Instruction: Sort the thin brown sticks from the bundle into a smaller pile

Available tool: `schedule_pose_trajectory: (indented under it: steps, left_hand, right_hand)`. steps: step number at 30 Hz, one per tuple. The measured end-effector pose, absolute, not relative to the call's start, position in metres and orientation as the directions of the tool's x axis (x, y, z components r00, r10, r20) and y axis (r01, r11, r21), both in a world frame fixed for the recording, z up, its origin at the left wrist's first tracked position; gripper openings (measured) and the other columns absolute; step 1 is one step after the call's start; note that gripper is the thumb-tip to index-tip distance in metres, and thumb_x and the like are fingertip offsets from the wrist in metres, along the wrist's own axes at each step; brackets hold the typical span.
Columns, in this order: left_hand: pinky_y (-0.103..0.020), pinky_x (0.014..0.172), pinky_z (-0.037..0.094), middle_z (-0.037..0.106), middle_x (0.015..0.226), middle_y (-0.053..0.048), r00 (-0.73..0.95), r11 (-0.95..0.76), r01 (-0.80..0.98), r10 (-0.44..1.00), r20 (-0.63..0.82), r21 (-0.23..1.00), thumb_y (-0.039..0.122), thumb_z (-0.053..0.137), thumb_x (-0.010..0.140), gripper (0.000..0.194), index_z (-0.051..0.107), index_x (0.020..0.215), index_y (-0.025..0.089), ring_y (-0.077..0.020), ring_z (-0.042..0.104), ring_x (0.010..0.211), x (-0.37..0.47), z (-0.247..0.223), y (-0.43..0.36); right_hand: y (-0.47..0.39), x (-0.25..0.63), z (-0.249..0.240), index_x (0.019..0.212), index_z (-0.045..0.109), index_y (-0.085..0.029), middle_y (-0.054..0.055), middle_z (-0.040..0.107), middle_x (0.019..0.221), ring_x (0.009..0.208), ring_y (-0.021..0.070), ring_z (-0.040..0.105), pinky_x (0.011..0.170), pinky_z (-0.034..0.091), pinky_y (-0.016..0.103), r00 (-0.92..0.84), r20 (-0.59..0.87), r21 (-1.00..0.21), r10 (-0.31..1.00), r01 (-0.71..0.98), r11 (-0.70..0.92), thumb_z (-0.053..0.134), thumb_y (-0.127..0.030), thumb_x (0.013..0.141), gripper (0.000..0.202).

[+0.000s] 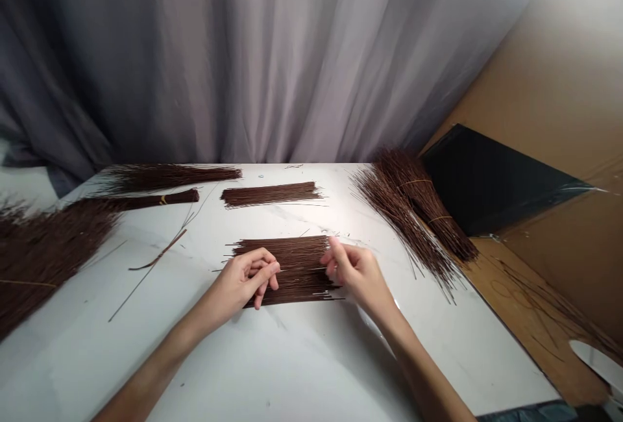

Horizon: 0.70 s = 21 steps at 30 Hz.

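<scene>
A flat layer of thin brown sticks [292,256] lies crosswise on the white table in front of me. Above its left part is my left hand [250,276], fingers curled and thumb tip against the index finger. My right hand [354,267] is at the layer's right end, thumb and fingers drawn together in a pinch. Whether either pinch has a stick in it is too fine to make out. Behind the layer sits a smaller, neat stack of the same sticks [270,195], which neither hand touches.
Tied stick bundles [413,195] lie at the right table edge. More brush-like bundles [165,177] and a large brown heap [43,260] occupy the left side. A few loose strips [158,256] lie left of my hands. A grey curtain [272,58] hangs behind the table.
</scene>
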State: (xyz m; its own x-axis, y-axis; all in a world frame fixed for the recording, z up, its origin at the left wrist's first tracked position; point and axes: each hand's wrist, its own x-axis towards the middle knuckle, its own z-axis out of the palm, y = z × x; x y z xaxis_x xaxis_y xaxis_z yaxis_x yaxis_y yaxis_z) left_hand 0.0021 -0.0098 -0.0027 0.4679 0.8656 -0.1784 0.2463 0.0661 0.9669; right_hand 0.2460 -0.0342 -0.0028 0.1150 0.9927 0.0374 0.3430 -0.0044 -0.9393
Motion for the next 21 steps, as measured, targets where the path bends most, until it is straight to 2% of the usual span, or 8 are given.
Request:
schedule_pose_trajectory:
  steps: [2,4,10,17,19,21]
  left_hand:
    - [-0.021,0.047,0.047,0.065,0.076,-0.001,0.483,0.097,0.199,0.856,-0.184,0.975,0.049,0.060,0.098,0.032,0.061,0.088,0.018,-0.0101,0.052,0.052,0.004,-0.003,-0.011]
    - [-0.021,0.046,0.049,0.066,0.077,-0.002,0.505,0.125,0.158,0.842,-0.189,0.979,0.050,0.059,0.098,0.033,0.062,0.091,0.018,-0.0122,0.056,0.057,0.005,-0.001,-0.013]
    - [-0.022,0.051,0.054,0.073,0.083,-0.008,0.593,0.170,0.124,0.778,-0.210,0.978,0.050,0.055,0.101,0.037,0.063,0.091,0.016,-0.0176,0.069,0.070,0.010,0.006,-0.023]
    - [-0.022,0.053,0.051,0.075,0.079,-0.006,0.593,0.124,0.185,0.777,-0.212,0.975,0.051,0.054,0.101,0.038,0.063,0.088,0.016,-0.0150,0.067,0.065,0.016,-0.003,-0.027]
    - [-0.022,0.053,0.051,0.074,0.077,-0.005,0.574,0.119,0.177,0.794,-0.201,0.977,0.050,0.055,0.101,0.037,0.063,0.088,0.017,-0.0152,0.066,0.064,0.017,-0.005,-0.027]
    - [-0.022,0.050,0.049,0.074,0.078,-0.005,0.550,0.121,0.181,0.810,-0.203,0.976,0.050,0.055,0.100,0.035,0.062,0.088,0.018,-0.0154,0.065,0.063,0.018,-0.006,-0.027]
  right_hand:
    - [-0.034,0.235,-0.007,0.082,0.071,-0.015,0.005,0.070,0.073,0.048,0.0111,0.052,0.045,0.039,0.025,0.012,-0.067,-0.974,0.998,0.217,-0.068,0.053,-0.065,0.095,0.055]
    - [-0.034,0.227,-0.008,0.088,0.071,-0.015,0.006,0.072,0.079,0.048,0.0107,0.055,0.042,0.039,0.023,-0.030,-0.100,-0.989,0.995,0.111,-0.096,0.060,-0.065,0.090,0.051]
    - [-0.034,0.225,-0.003,0.084,0.070,-0.014,0.002,0.066,0.070,0.050,0.0092,0.054,0.045,0.041,0.020,-0.021,-0.101,-0.993,0.995,-0.051,-0.102,0.067,-0.059,0.088,0.045]
    - [-0.030,0.230,-0.006,0.086,0.071,-0.015,0.000,0.063,0.068,0.048,0.0078,0.048,0.043,0.036,0.020,-0.010,-0.110,-0.992,0.994,-0.066,-0.111,0.067,-0.059,0.088,0.044]
    - [-0.031,0.231,-0.007,0.086,0.069,-0.016,0.000,0.062,0.069,0.047,0.0082,0.047,0.042,0.035,0.022,0.023,-0.093,-0.996,0.995,0.005,-0.093,0.065,-0.061,0.089,0.045]
    - [-0.034,0.229,-0.006,0.084,0.066,-0.017,-0.001,0.059,0.069,0.046,0.0078,0.044,0.041,0.033,0.022,0.132,-0.022,-0.993,0.991,0.110,-0.036,0.066,-0.060,0.089,0.043]
